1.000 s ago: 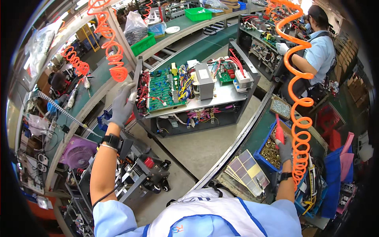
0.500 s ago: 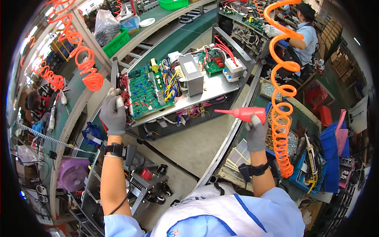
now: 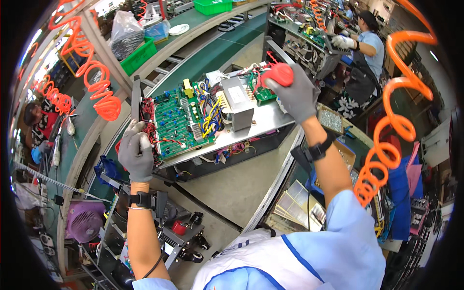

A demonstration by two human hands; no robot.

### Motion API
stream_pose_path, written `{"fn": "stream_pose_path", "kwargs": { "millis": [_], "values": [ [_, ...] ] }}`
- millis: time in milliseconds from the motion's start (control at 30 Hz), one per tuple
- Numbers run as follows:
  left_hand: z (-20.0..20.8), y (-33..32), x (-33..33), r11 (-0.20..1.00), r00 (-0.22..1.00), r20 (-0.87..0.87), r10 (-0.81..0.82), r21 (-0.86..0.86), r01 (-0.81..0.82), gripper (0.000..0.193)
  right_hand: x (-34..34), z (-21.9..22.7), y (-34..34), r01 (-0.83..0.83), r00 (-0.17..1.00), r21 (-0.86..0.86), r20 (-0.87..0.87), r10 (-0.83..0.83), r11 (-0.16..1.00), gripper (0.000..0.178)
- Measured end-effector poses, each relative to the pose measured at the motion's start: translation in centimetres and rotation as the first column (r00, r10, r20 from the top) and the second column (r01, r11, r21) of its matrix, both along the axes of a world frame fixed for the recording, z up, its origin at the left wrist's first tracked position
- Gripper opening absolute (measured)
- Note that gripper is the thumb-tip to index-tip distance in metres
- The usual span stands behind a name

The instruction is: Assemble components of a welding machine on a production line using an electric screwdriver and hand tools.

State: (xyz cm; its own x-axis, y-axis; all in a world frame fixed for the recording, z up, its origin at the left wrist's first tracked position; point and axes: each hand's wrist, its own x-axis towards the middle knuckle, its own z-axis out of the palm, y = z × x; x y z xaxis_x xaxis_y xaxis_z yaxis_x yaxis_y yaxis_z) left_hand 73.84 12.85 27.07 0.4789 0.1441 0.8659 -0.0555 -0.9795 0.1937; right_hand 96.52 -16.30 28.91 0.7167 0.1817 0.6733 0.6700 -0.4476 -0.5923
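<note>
An open metal chassis (image 3: 263,121) lies tilted before me, carrying a green circuit board (image 3: 169,121), a grey transformer (image 3: 237,104) and bundles of coloured wires. My left hand (image 3: 135,152), in a grey glove, has its fingers curled round the chassis's left edge, next to red wires. My right hand (image 3: 297,94), also gloved, is closed on a red squeeze bottle (image 3: 279,75) above the chassis's far right end. The bottle points away to the left, its thin tip hidden or blurred. The hand covers the white block at that end.
Orange coiled air hoses hang at right (image 3: 398,116) and left (image 3: 99,89). A tray of screws (image 3: 331,118) and a blue bin (image 3: 398,198) stand on the right bench. A co-worker (image 3: 369,48) handles another chassis at far right. A purple fan (image 3: 86,220) stands lower left.
My right hand has carried the red squeeze bottle forward and left, from beside the chassis to over its far right end. The right orange hose swings right. My left hand stays at the edge.
</note>
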Motion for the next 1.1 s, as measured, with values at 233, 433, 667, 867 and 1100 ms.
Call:
{"fn": "stream_pose_path", "kwargs": {
  "millis": [233, 433, 667, 867, 1100],
  "values": [
    [-0.4, -0.2, 0.5, 0.997, 0.999, -0.044, -0.016, -0.072, 0.013, 0.010, 3.7, -0.2, 0.8, -0.020, 1.000, -0.177, 0.009, 0.022, 0.984, 0.042],
    [-0.7, -0.2, 0.6, 0.998, 0.997, -0.076, -0.014, -0.066, 0.009, 0.013, 3.9, -0.4, 0.7, -0.055, 0.995, -0.167, 0.077, 0.069, 0.984, 0.042],
    [-1.0, 0.1, 0.7, 0.997, 0.998, -0.063, -0.032, -0.066, 0.028, 0.013, 3.5, 0.0, 1.2, -0.001, 0.992, -0.248, 0.119, 0.031, 0.969, 0.042],
    [-1.0, 0.2, 0.8, 0.998, 0.998, -0.054, -0.036, -0.063, 0.033, 0.013, 3.2, 0.1, 0.4, -0.034, 0.992, -0.211, 0.110, 0.058, 0.977, 0.042],
    [-0.9, 0.1, 0.8, 0.998, 0.999, -0.026, -0.025, -0.052, 0.023, 0.012, 3.0, -0.6, 0.4, -0.051, 0.990, -0.164, 0.125, 0.072, 0.985, 0.043]
  ]
}}
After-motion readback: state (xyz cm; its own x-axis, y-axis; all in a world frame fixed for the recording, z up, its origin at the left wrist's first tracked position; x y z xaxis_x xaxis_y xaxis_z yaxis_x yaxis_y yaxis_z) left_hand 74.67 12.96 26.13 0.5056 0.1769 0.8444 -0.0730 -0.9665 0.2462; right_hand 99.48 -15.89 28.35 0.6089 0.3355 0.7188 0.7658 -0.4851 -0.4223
